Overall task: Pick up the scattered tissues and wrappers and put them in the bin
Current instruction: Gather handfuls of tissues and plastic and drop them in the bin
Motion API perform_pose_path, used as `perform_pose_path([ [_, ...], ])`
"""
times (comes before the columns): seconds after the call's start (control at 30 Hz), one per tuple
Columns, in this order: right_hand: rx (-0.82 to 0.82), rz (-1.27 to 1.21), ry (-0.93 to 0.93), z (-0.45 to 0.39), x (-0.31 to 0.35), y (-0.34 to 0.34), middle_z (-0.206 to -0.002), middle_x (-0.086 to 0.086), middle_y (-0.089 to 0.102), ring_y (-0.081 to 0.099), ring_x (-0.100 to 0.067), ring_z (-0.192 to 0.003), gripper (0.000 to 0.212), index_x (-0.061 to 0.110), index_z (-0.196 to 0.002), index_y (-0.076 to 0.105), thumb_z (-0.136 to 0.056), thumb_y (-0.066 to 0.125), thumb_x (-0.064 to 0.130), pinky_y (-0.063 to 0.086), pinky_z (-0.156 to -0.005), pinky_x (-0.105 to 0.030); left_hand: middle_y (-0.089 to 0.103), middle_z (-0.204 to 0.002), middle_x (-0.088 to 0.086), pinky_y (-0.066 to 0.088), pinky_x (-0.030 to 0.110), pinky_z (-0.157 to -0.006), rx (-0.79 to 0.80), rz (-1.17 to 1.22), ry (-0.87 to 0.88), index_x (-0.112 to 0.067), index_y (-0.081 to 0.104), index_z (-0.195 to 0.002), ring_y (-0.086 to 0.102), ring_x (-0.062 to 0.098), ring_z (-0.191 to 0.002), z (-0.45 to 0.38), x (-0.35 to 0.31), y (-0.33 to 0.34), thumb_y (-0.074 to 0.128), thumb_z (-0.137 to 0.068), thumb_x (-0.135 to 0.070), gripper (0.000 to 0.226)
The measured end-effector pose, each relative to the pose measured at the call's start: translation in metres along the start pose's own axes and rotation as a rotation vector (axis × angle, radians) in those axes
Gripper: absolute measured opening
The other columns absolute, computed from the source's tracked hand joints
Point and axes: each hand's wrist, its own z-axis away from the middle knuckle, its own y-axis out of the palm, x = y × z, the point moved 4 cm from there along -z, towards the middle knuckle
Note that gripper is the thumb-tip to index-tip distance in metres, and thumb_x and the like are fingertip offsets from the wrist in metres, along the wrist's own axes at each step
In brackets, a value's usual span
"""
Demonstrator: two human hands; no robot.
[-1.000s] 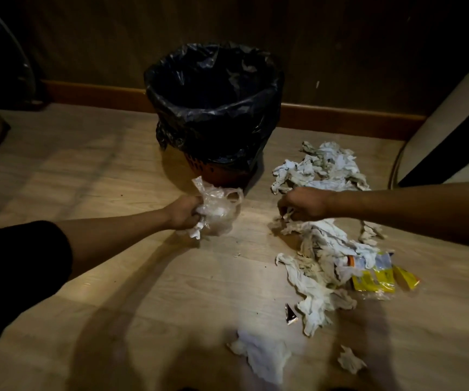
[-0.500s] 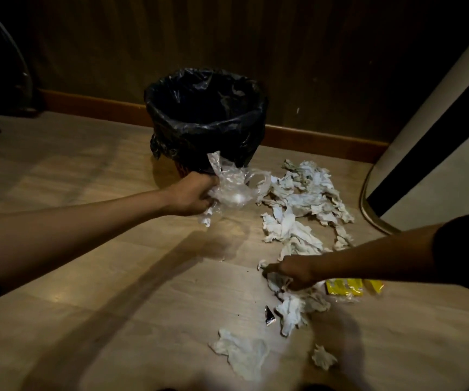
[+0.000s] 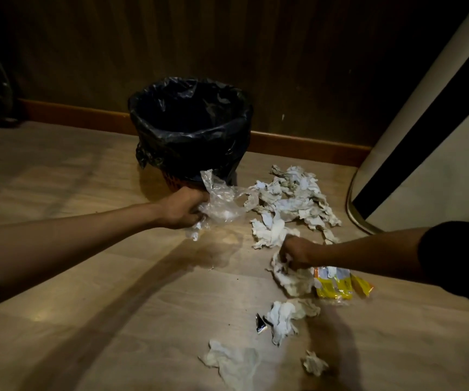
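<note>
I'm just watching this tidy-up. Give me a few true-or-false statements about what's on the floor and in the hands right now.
1. The left hand grips a clear plastic wrapper. True.
2. The bin has a white liner. False: its liner is black.
3. The right hand is closed on a tissue on the floor. True.
4. The yellow packet is inside the bin. False: it lies on the floor beside the right hand.

Floor [image 3: 86, 320]: pale wood-look planks, smooth, faintly glossy. Bin [image 3: 191, 125]: lined with crinkled, shiny black plastic. Clear wrapper [image 3: 222, 201]: thin, creased, glossy film. Tissues [image 3: 289, 198]: soft, crumpled matt white paper. Yellow wrapper [image 3: 337, 286]: glossy printed plastic. Wall [image 3: 227, 46]: dark matt wood grain.
</note>
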Motion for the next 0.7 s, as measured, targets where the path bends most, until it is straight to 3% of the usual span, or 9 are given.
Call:
perform_pose_path([
  [0.1, 0.039, -0.053, -0.011, 0.005, 0.008, 0.003, -0.122, -0.018, 0.065, 0.06, -0.032, -0.114, 0.039, 0.003, -0.117, 0.068, -0.078, 0.071, 0.008, 0.046, -0.088, -0.031, 0.068, -0.093, 0.009, 0.054, 0.044, -0.075, 0.009, -0.01, 0.009, -0.006, 0.065, -0.099, 0.066, 0.026, -0.086, -0.003, -0.003, -0.004, 0.063, -0.082, -0.023, 0.024],
  [0.2, -0.056, -0.109, -0.046, 0.001, 0.009, -0.028, -0.113, -0.013, 0.066, 0.061, -0.028, -0.105, 0.033, 0.007, -0.112, 0.069, -0.079, 0.072, 0.012, 0.05, -0.089, -0.033, 0.068, -0.093, 0.009, 0.054, 0.045, -0.075, -0.01, -0.017, 0.023, -0.007, 0.064, -0.096, 0.066, 0.025, -0.086, -0.006, -0.01, -0.012, 0.059, -0.081, -0.03, 0.027],
  [0.33, -0.188, -0.244, -0.031, -0.002, -0.001, -0.103, -0.091, -0.006, 0.069, 0.067, -0.024, -0.082, 0.015, 0.021, -0.093, 0.07, -0.08, 0.078, 0.017, 0.052, -0.07, -0.029, 0.069, -0.091, 0.01, 0.053, 0.04, -0.076, -0.084, -0.018, 0.017, -0.006, 0.064, -0.095, 0.067, 0.026, -0.087, -0.015, -0.023, -0.039, 0.061, -0.082, -0.022, 0.02],
  [0.43, -0.263, -0.399, 0.01, 0.011, -0.01, -0.166, -0.085, -0.009, 0.072, 0.071, -0.023, -0.074, 0.016, 0.022, -0.091, 0.067, -0.083, 0.075, 0.01, 0.059, -0.065, -0.031, 0.072, -0.098, 0.006, 0.049, 0.026, -0.076, -0.213, 0.041, 0.006, -0.008, 0.066, -0.106, 0.068, 0.018, -0.093, -0.026, -0.034, -0.08, 0.064, -0.084, -0.012, 0.023],
  [0.53, -0.351, -0.558, 0.046, 0.031, -0.017, -0.222, -0.089, -0.01, 0.072, 0.072, -0.016, -0.074, 0.015, 0.016, -0.098, 0.07, -0.084, 0.074, 0.01, 0.059, -0.062, -0.027, 0.07, -0.086, 0.002, 0.045, 0.015, -0.065, -0.366, 0.119, -0.064, -0.01, 0.066, -0.111, 0.067, 0.012, -0.08, -0.036, -0.04, -0.131, 0.064, -0.086, -0.009, 0.024],
  [0.6, -0.449, -0.658, 0.049, 0.045, -0.02, -0.254, -0.092, -0.01, 0.073, 0.073, -0.017, -0.078, 0.016, 0.014, -0.099, 0.071, -0.084, 0.073, 0.01, 0.058, -0.062, -0.024, 0.071, -0.086, 0.003, 0.047, 0.018, -0.066, -0.47, 0.165, -0.091, -0.01, 0.065, -0.115, 0.066, 0.013, -0.078, -0.044, -0.034, -0.164, 0.062, -0.088, -0.007, 0.027],
  [0.7, -0.591, -0.753, 0.032, 0.061, -0.018, -0.295, -0.097, -0.011, 0.073, 0.073, -0.019, -0.082, 0.017, 0.012, -0.101, 0.071, -0.085, 0.072, 0.008, 0.059, -0.064, -0.027, 0.071, -0.105, 0.004, 0.045, 0.021, -0.077, -0.617, 0.205, -0.212, -0.012, 0.062, -0.123, 0.066, 0.016, -0.097, -0.053, -0.013, -0.202, 0.062, -0.089, -0.01, 0.034],
])
